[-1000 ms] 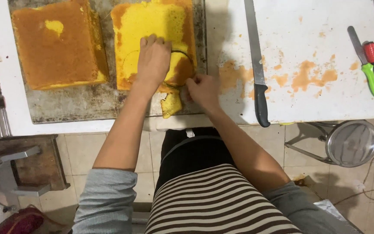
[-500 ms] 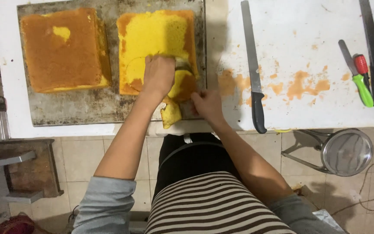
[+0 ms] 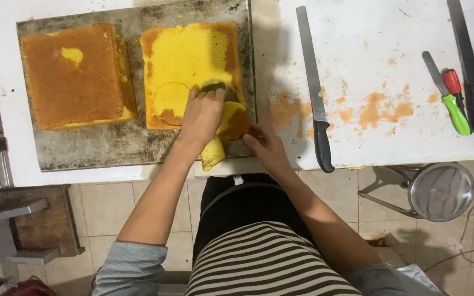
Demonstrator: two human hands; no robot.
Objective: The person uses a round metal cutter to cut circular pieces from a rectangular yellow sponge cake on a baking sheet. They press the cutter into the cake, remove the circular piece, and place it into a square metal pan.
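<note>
Two square sponge cakes lie on a worn metal baking sheet [image 3: 105,148]. The left cake [image 3: 75,74] is brown-topped and whole. The right cake [image 3: 190,66] is yellow with a round cut line in it. My left hand [image 3: 203,112] presses flat on this cake at its near right corner, fingers over a round metal cutter [image 3: 219,86]. A loose piece of cake [image 3: 231,123] is lifted at that corner. My right hand [image 3: 264,145] grips this piece from the near side.
A long black-handled knife [image 3: 316,93] lies on the white table [image 3: 368,33], which bears orange crumb smears. A green-handled tool [image 3: 451,104] and a red-handled tool [image 3: 452,82] lie at the right. Below are a tiled floor, a metal stool [image 3: 440,192] and steps at left.
The loose cake piece has lifted away from the cake's corner. My right hand stays on it, and my left hand has stayed over the cutter.
</note>
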